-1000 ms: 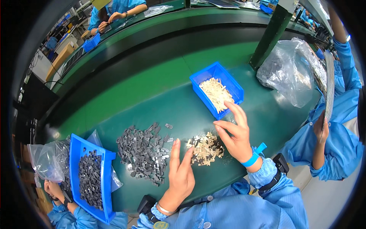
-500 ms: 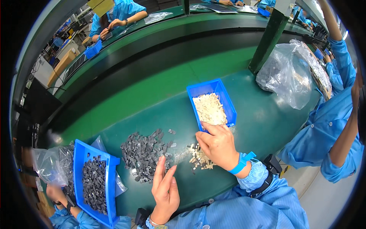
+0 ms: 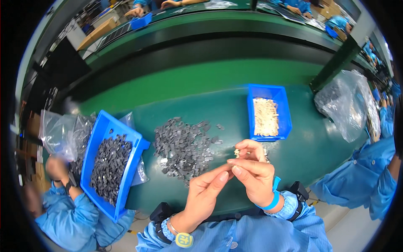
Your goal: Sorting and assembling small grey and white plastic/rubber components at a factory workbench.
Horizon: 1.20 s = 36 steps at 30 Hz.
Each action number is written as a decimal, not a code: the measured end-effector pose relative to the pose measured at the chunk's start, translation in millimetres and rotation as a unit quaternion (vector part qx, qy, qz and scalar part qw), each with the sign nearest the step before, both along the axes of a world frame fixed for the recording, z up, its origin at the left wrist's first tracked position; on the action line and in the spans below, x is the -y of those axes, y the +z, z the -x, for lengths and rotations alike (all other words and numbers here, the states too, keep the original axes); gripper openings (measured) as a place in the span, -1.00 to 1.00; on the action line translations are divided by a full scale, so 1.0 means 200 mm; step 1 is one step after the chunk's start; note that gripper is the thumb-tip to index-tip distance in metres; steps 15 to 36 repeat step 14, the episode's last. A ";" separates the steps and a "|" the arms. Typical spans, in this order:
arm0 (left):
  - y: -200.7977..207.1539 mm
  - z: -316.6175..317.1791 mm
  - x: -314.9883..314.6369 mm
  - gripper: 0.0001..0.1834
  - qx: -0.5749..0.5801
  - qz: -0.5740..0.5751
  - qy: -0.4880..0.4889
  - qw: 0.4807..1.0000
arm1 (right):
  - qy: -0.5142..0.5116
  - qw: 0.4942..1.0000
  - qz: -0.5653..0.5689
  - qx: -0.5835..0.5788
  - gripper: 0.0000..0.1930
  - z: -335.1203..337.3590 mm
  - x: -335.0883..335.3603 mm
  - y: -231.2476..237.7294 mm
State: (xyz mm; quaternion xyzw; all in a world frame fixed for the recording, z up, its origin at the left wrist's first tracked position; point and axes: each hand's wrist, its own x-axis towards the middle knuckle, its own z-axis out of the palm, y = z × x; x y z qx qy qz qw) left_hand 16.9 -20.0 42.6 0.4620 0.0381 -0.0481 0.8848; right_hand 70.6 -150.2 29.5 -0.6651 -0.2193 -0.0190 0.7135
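Observation:
My left hand (image 3: 205, 191) and my right hand (image 3: 258, 178) meet over the table's near part, thumbs and forefingers pinched close together. What they pinch is hidden or too small to make out. The right hand's other fingers curl beside small cream pieces (image 3: 237, 153); whether those lie on the table or in the fingers I cannot tell. To the left spreads a heap of flat dark grey pieces (image 3: 182, 147). Beyond my right hand, a blue bin (image 3: 284, 119) holds many cream pieces (image 3: 265, 117).
A larger blue bin (image 3: 138, 145) of dark pieces (image 3: 111, 164) stands tilted at left, beside clear bags (image 3: 61, 134). Another person's hand (image 3: 57, 168) is behind it. A big clear bag (image 3: 346, 105) sits by a green post (image 3: 336, 63). Another worker's blue sleeve (image 3: 357, 176) is at right.
My right hand has left the rim of the cream-piece bin and come back toward me. My left hand's spread fingers have closed and joined the right. The whole view has shifted.

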 end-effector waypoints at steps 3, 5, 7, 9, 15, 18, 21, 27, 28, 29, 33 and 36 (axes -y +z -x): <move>0.04 0.04 0.00 -0.69 -0.044 0.029 0.042 0.998 | 0.006 0.999 0.028 0.019 -0.81 0.01 -0.04 0.00; 0.01 0.05 -0.02 -0.71 -0.052 0.063 0.040 0.996 | 0.010 0.999 0.037 0.037 -0.81 0.00 -0.06 -0.01; -0.01 0.05 -0.04 -0.74 -0.060 0.099 0.035 0.993 | 0.017 0.991 0.079 0.104 -0.78 0.00 -0.06 -0.02; -0.01 0.05 -0.06 -0.79 -0.069 0.128 0.029 0.989 | 0.036 0.988 0.094 0.118 -0.76 0.00 -0.05 -0.02; -0.04 0.07 -0.11 -0.80 -0.023 -0.016 0.018 0.999 | 0.154 0.979 0.111 0.077 -0.72 -0.03 0.02 0.03; -0.04 0.07 -0.11 -0.80 -0.023 -0.016 0.018 0.999 | 0.154 0.979 0.111 0.077 -0.72 -0.03 0.02 0.03; -0.04 0.07 -0.11 -0.80 -0.023 -0.016 0.018 0.999 | 0.154 0.979 0.111 0.077 -0.72 -0.03 0.02 0.03; -0.04 0.07 -0.11 -0.80 -0.023 -0.016 0.018 0.999 | 0.154 0.979 0.111 0.077 -0.72 -0.03 0.02 0.03; -0.04 0.07 -0.11 -0.80 -0.023 -0.016 0.018 0.999 | 0.154 0.979 0.111 0.077 -0.72 -0.03 0.02 0.03; -0.04 0.07 -0.11 -0.80 -0.023 -0.016 0.018 0.999 | 0.154 0.979 0.111 0.077 -0.72 -0.03 0.02 0.03; -0.04 0.07 -0.11 -0.80 -0.023 -0.016 0.018 0.999 | 0.154 0.979 0.111 0.077 -0.72 -0.03 0.02 0.03; -0.04 0.07 -0.11 -0.80 -0.023 -0.016 0.018 0.999 | 0.154 0.979 0.111 0.077 -0.72 -0.03 0.02 0.03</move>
